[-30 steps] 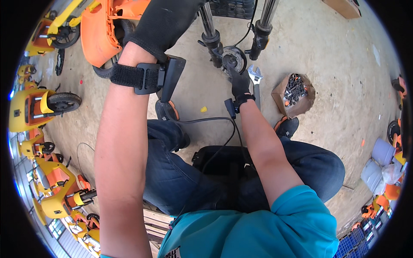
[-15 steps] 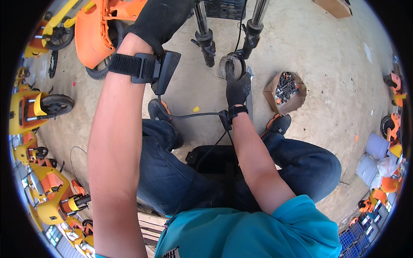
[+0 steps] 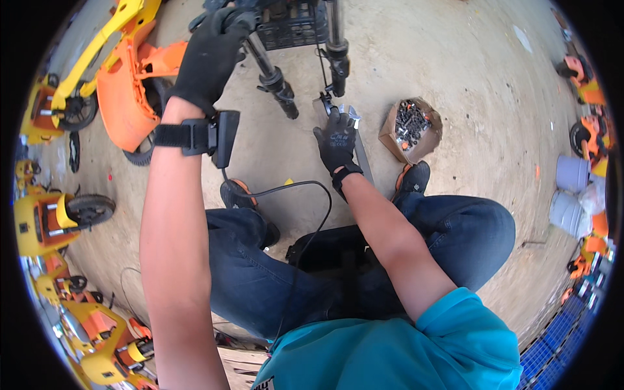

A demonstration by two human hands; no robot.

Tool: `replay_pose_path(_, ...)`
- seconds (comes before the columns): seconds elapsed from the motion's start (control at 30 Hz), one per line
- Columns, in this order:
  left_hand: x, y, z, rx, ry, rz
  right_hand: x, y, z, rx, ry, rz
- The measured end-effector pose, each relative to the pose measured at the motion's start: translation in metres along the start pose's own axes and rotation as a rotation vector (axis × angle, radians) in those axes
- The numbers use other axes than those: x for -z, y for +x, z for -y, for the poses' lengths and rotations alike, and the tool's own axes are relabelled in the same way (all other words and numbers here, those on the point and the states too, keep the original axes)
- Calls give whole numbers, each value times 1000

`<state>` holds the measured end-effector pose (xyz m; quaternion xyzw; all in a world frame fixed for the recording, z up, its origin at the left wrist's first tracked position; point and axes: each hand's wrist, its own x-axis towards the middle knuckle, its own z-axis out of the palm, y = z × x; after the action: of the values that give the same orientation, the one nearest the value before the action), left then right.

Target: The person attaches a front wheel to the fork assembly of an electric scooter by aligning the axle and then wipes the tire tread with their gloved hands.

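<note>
My left hand (image 3: 211, 55), in a black glove, reaches to the upper left of a front fork. Its fingers curl round the dark upper end of the fork's left leg (image 3: 276, 84). The right fork leg (image 3: 337, 58) hangs beside it, with a thin black cable running down. My right hand (image 3: 338, 140), also gloved, is low over the floor below the right leg. Its thumb stands apart and its fingers stretch forward, beside a dark part (image 3: 323, 104) at the cable's lower end. A long flat metal bar (image 3: 363, 159) lies on the floor, partly under that hand.
An open paper bag (image 3: 411, 127) of small hardware stands right of my right hand. Behind the fork is a black crate (image 3: 286, 34). Orange and yellow scooter bodies (image 3: 123, 97) line the left. Buckets (image 3: 567, 213) stand at far right. My shoes (image 3: 413, 179) flank the work spot.
The view has shifted, and the fork's left leg now slants more. My right hand has left the round ring-shaped part it held, which no longer shows clearly. My left hand now shows more fully.
</note>
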<state>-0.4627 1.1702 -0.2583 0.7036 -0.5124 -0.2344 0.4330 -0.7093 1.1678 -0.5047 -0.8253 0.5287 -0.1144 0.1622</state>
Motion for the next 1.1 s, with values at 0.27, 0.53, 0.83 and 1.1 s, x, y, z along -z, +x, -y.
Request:
replay_pose_path(0.27, -4, -2, -4, 113, -210, 0, -18, -2, -1, -1, 13, -52)
replay_pose_path(0.53, -12, -6, -17, 150, -274, -99, -28, 3, 5, 14, 165, -92)
replay_pose_path(0.83, -8, -5, -16, 215, -253, -69, -44, -3, -2, -8, 291, -108)
replay_pose_path(1.1, -4, -6, -13, 211, -285, -63, -79, -53, -36, -26, 359, -49)
